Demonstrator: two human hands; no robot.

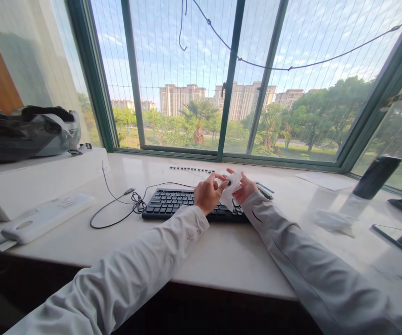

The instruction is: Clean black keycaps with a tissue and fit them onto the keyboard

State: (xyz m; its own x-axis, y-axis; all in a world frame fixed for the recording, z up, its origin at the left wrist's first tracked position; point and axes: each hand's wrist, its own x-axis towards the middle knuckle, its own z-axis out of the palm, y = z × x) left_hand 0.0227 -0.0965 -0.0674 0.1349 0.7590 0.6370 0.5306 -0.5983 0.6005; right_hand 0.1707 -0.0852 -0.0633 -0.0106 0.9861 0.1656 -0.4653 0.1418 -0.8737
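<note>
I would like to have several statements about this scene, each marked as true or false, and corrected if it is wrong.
1. The right hand holds a white tissue. True.
2. The left hand lies flat on the table. False: the left hand is raised, gripping a small dark piece by the tissue.
3. A row of small black pieces lies between the keyboard and the window. True.
4. The bundled cable is right of the keyboard. False: the bundled cable is on its left.
5. The power strip is black. False: the power strip is white.
</note>
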